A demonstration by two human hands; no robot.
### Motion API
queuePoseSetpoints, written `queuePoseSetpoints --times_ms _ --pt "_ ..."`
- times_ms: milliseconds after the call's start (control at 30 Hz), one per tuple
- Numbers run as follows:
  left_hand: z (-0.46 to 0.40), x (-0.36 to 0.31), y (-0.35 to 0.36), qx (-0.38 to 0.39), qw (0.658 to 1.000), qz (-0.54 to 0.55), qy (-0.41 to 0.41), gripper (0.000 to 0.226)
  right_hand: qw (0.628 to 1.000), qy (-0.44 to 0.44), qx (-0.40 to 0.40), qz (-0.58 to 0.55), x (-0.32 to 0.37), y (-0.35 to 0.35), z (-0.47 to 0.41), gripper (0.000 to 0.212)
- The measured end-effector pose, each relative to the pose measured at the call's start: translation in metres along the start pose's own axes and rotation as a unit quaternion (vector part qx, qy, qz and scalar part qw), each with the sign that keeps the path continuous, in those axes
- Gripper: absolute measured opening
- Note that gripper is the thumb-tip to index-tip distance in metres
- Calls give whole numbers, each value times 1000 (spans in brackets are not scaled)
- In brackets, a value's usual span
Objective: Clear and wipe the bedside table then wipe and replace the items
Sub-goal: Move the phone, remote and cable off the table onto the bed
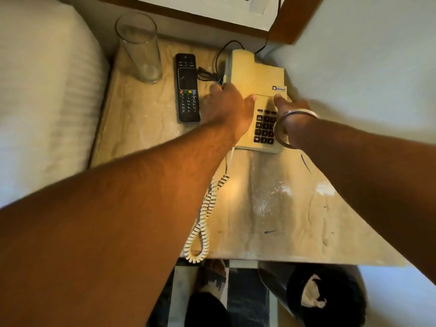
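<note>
telephone against table's right edge

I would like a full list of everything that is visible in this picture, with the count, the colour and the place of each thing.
Telephone: one, cream, back right of the table.
Coiled cord: one, white and dark, from the telephone over the front edge.
Remote control: one, black, left of the telephone.
Glass: one, clear, upright, back left corner.
Black cable: one, behind the telephone.
Bedside table: one, beige marble top.
Bed: one, white, left of the table.
Bangle: one, silver, right wrist.
Left hand: on the telephone's left side.
Right hand: on the telephone's right side.
</note>
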State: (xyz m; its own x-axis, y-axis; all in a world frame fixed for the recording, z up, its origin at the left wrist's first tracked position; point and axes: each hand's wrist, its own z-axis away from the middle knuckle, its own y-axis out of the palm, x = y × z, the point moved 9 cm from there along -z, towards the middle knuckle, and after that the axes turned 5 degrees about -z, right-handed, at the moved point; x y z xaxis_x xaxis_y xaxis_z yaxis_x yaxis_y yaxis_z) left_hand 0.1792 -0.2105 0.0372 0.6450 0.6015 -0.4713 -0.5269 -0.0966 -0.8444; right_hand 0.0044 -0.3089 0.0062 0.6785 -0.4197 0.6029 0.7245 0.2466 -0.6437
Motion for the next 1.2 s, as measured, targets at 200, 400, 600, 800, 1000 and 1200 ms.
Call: queuePoseSetpoints --times_ms 200,400,600,800,1000,1200 --pt "-2 -6 4 31 996 54 -71 49 999 24 42 -13 2 2 -1 63" --pt "12 2 1 -23 995 65 -76 52 998 -2 51 25 0 7 5 44" --pt "-3 14 10 45 982 150 -101 61 999 6 36 -3 -1 10 -5 32" --pt "-3 28 13 116 950 258 -134 48 995 -35 34 89 1 4 10 37" --pt "76 58 -1 132 920 329 -165 53 999 9 6 -30 -20 -20 89 14" --pt "178 148 -74 167 895 366 -191 47 995 5 52 -83 -12 10 243 17"
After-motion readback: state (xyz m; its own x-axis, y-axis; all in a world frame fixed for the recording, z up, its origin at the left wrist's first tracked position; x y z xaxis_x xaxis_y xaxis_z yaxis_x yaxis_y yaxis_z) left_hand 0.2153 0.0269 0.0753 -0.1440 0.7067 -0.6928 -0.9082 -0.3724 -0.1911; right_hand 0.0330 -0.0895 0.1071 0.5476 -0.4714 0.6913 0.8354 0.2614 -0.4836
